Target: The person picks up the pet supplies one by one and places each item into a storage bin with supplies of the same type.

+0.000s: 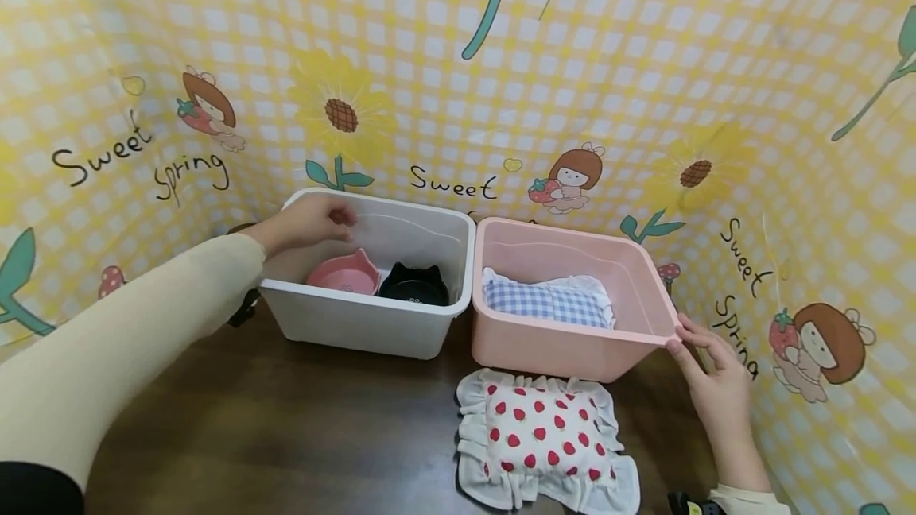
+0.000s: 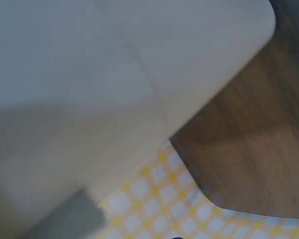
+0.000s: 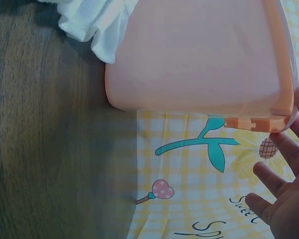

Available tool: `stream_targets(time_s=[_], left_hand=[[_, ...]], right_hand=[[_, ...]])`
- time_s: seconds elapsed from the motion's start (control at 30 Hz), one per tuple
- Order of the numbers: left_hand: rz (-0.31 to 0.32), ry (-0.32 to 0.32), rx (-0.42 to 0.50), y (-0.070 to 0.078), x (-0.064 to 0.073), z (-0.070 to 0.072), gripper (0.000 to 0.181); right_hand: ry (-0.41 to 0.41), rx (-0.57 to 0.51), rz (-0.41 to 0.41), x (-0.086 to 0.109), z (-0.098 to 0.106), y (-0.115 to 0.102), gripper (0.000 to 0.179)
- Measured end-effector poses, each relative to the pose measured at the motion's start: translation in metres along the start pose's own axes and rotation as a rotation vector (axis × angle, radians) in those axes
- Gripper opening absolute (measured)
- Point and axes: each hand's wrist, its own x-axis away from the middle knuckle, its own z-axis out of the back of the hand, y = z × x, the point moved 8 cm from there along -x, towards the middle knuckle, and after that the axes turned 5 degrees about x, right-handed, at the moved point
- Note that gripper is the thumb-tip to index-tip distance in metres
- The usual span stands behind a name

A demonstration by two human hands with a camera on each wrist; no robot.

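My left hand (image 1: 311, 222) reaches over the left end of a white plastic bin (image 1: 365, 324), its fingers loosely bent with nothing seen in them. Inside that bin sit a pink cat-eared bowl (image 1: 343, 272) and a black cat-eared bowl (image 1: 415, 286). The left wrist view catches only the bin's pale outer wall (image 2: 139, 59), not the hand. With thumb and fingertips, my right hand (image 1: 719, 388) pinches the front right rim corner of a pink bin (image 1: 565, 352). A blue-and-white checked cushion (image 1: 547, 300) lies in the pink bin.
A ruffled strawberry-print cushion (image 1: 547, 431) lies on the dark wooden table (image 1: 308, 435) before the pink bin. The two bins stand side by side. Yellow checked cloth (image 1: 429, 102) hangs behind and at both sides.
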Motion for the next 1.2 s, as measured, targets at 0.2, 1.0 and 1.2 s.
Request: stream_targets(time_s=[0.2, 1.0, 1.2], left_hand=[[0.026, -0.042, 0.061, 0.014, 0.010, 0.009, 0.036], [0.053, 0.117, 0.234, 0.058, 0.088, 0.025, 0.042], [0.072, 0.164, 0.311, 0.073, 0.104, 0.019, 0.041]], right_hand=[[0.008, -0.027, -0.006, -0.001, 0.000, 0.001, 0.026], [0.011, -0.048, -0.011, -0.001, -0.004, 0.003, 0.028], [0.019, -0.059, -0.020, -0.001, -0.002, 0.004, 0.027]])
